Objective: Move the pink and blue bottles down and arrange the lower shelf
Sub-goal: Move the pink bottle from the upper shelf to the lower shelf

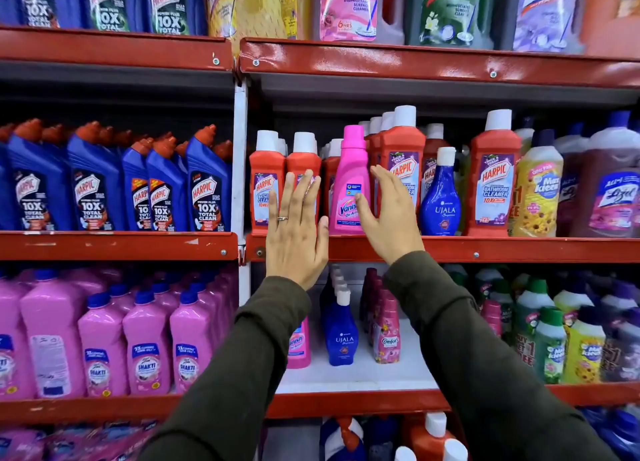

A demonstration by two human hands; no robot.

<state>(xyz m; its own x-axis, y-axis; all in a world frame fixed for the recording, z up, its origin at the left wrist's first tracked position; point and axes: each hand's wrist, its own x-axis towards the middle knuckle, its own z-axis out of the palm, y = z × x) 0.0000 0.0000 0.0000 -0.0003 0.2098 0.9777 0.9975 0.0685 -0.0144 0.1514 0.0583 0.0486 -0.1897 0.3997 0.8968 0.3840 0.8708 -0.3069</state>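
Both hands are flat and spread, gripping nothing: left hand (296, 233) over the red bottles (284, 183), right hand (389, 214) just right of the pink bottle (351, 186), thumb at its label. It stands upright on the middle shelf (485, 249); blue bottle (440, 197) sits further right. Lower shelf (356, 374) holds more pink and blue ones.

A bright pink bottle (350, 183) with a pink cap and a pink label printed in white and blue is seen between red bottles (401, 169) topped with white caps. A deep blue bottle (440, 200) with a white cap and pale lettering is seen beside them. The shelf edges (450, 249) are painted red, chipped in places. Both sleeves (485, 356) are dark olive. A silver-coloured ring (282, 218) is worn on the left hand (294, 238). Below, 1 blue bottle with a white cap (341, 336) is seen on a white shelf board (346, 377).
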